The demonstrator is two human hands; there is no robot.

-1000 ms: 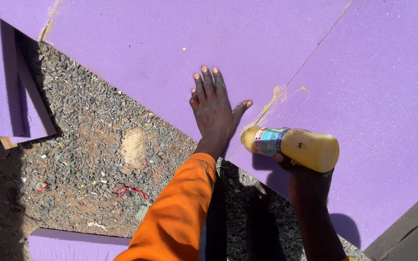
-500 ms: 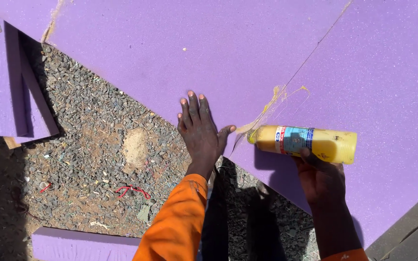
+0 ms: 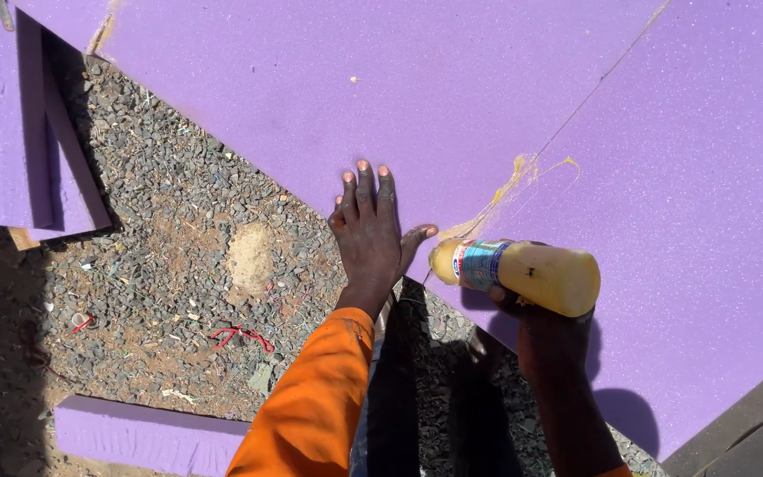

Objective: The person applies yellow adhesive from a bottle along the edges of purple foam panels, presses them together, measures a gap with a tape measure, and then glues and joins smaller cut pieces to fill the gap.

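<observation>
Yellow glue bottle (image 3: 523, 274) — apparently gripped underneath by right-hand fingers (image 3: 498, 300).

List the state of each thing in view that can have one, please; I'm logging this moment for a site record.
Left hand: flat, palm down, fingers spread on the purple foam sheet.
Right hand: wrapped around the yellow bottle.
Yellow bottle: lying sideways, nozzle at the seam.
Seam: smeared with yellow glue at its lower end.
Purple foam sheet: lying flat over gravel.
Small foam offcut: loose on the gravel.
</observation>
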